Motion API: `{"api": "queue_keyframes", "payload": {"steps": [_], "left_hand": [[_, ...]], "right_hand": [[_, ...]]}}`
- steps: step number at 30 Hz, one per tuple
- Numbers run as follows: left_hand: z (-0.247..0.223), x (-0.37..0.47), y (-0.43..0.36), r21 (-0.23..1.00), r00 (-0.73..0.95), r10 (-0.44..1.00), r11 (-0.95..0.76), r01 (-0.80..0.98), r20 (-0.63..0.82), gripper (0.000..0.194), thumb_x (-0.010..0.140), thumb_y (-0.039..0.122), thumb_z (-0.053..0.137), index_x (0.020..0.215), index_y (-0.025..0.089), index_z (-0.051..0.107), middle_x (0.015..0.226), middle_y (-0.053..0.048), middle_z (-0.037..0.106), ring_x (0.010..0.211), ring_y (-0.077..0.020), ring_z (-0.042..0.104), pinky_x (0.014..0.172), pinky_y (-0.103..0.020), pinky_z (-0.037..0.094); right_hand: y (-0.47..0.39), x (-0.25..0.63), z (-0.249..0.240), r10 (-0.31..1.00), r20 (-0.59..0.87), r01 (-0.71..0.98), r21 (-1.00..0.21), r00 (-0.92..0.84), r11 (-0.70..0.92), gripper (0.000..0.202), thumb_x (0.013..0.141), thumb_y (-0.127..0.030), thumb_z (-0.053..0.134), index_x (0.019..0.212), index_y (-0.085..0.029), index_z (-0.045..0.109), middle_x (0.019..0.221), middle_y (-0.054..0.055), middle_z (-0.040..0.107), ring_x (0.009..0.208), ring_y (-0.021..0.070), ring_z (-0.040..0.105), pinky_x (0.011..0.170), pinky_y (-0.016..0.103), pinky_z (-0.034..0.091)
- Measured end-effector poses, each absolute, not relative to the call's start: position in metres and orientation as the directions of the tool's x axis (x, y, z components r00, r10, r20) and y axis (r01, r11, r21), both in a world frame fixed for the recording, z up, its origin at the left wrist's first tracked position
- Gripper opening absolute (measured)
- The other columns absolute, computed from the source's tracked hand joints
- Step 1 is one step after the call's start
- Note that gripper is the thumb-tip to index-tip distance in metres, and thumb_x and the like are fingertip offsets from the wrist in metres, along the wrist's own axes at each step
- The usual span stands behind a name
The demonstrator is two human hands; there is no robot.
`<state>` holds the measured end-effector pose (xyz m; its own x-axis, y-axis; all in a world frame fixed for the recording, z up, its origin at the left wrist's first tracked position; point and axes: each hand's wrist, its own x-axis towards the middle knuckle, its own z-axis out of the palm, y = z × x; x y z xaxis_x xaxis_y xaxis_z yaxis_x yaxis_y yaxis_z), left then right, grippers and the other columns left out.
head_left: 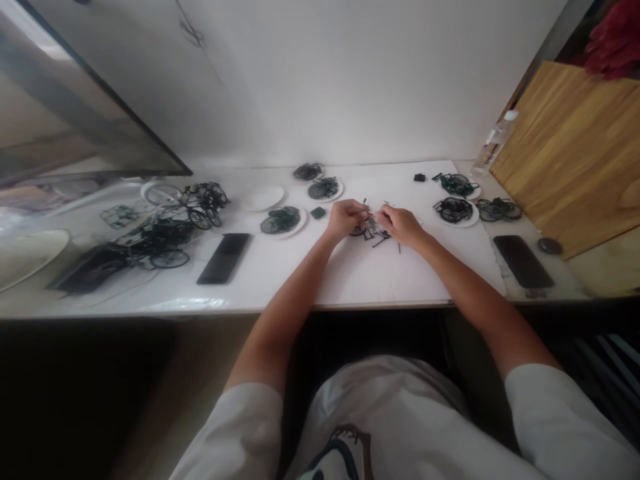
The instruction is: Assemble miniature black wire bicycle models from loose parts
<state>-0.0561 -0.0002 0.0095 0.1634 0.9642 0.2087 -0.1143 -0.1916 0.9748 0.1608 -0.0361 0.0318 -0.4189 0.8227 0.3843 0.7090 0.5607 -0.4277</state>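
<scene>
My left hand (346,219) is closed in a pinch over the middle of the white sheet. My right hand (401,224) is pinched as well, its fingertips close to those of the left. Between the fingertips shows a small thin piece (371,213), too small to name. Loose dark model parts (376,239), some of them thin and rod-like, lie on the sheet just under both hands, which partly hide them. A small dark green block (318,213) rests left of my left hand, beside a white plate (302,223) of dark green bicycle parts (281,220).
Miniature bicycles (203,203) crowd the left side near a black phone (223,259). Plates of wheels and frames (454,211) stand at the right. Farther right are another phone (523,261), a clear bottle (495,143) and a wooden board (575,153). A white wall (330,80) rises behind.
</scene>
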Motion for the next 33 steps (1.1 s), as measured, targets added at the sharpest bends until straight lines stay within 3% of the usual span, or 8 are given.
{"api": "queue_keyframes", "payload": {"steps": [5,9,15,19,22,26,29,33], "left_hand": [[0.008,-0.059,0.001,0.976,0.158,0.966,-0.190,-0.102,0.205,0.027,0.068,0.020,0.088,0.080,0.016,0.064,0.083,-0.011,0.082,0.056,-0.0178,0.073,0.053,-0.027,0.057],[0.003,-0.056,0.004,0.971,0.124,0.966,-0.212,-0.112,0.225,0.029,0.069,0.022,0.089,0.079,0.017,0.062,0.084,-0.010,0.082,0.057,-0.0167,0.073,0.052,-0.026,0.055],[-0.005,-0.051,0.007,0.948,0.057,0.951,-0.296,-0.119,0.304,0.022,0.069,0.018,0.082,0.074,0.018,0.061,0.079,-0.007,0.077,0.065,-0.0205,0.076,0.051,-0.027,0.055],[-0.004,-0.049,0.004,0.942,0.070,0.941,-0.326,-0.073,0.331,0.018,0.071,0.017,0.079,0.074,0.019,0.060,0.080,-0.007,0.076,0.073,-0.0227,0.079,0.054,-0.027,0.056],[-0.001,-0.050,0.001,0.955,0.093,0.950,-0.293,-0.053,0.297,0.020,0.070,0.018,0.080,0.075,0.018,0.060,0.084,-0.007,0.077,0.073,-0.0224,0.079,0.056,-0.027,0.058],[0.000,-0.055,0.004,0.956,0.127,0.949,-0.281,-0.080,0.289,0.025,0.071,0.023,0.085,0.079,0.018,0.062,0.088,-0.007,0.078,0.065,-0.0194,0.077,0.055,-0.027,0.057],[-0.002,-0.059,0.007,0.956,0.158,0.947,-0.261,-0.133,0.281,0.031,0.071,0.026,0.089,0.083,0.018,0.061,0.090,-0.008,0.080,0.061,-0.0178,0.075,0.055,-0.028,0.058],[-0.004,-0.060,0.008,0.956,0.182,0.946,-0.238,-0.170,0.268,0.036,0.068,0.027,0.092,0.083,0.019,0.060,0.089,-0.007,0.080,0.059,-0.0166,0.074,0.054,-0.028,0.058]], "right_hand": [[-0.036,0.158,0.033,0.811,0.365,0.728,-0.370,-0.457,0.577,0.033,0.113,-0.039,0.048,0.100,-0.022,0.072,0.091,0.008,0.077,0.078,0.0220,0.064,0.072,0.030,0.038],[-0.038,0.154,0.032,0.835,0.366,0.677,-0.492,-0.410,0.548,0.043,0.114,-0.049,0.046,0.096,-0.021,0.074,0.086,0.008,0.077,0.076,0.0219,0.068,0.075,0.031,0.044],[-0.044,0.145,0.035,0.930,0.094,0.318,-0.923,-0.356,0.215,0.061,0.109,-0.077,0.043,0.084,-0.024,0.059,0.051,-0.006,0.042,0.047,0.0169,0.049,0.059,0.033,0.047],[-0.038,0.151,0.039,0.886,-0.072,0.085,-0.996,-0.458,-0.037,0.053,0.107,-0.074,0.055,0.087,-0.025,0.054,0.052,-0.012,0.027,0.046,0.0124,0.030,0.051,0.029,0.036],[-0.035,0.156,0.038,0.858,-0.085,0.080,-0.995,-0.507,-0.052,0.051,0.106,-0.072,0.058,0.088,-0.025,0.055,0.053,-0.012,0.027,0.047,0.0122,0.029,0.051,0.028,0.034],[-0.038,0.154,0.035,0.908,0.053,0.271,-0.946,-0.415,0.179,0.054,0.110,-0.071,0.045,0.085,-0.025,0.054,0.054,-0.008,0.035,0.050,0.0146,0.037,0.055,0.029,0.038],[-0.044,0.153,0.038,0.875,0.295,0.552,-0.686,-0.383,0.473,0.043,0.113,-0.058,0.047,0.088,-0.024,0.058,0.068,-0.001,0.055,0.064,0.0176,0.052,0.063,0.029,0.037],[-0.047,0.157,0.044,0.817,0.354,0.721,-0.391,-0.456,0.572,0.035,0.115,-0.043,0.048,0.093,-0.023,0.066,0.085,0.005,0.072,0.076,0.0203,0.062,0.068,0.030,0.032]]}}
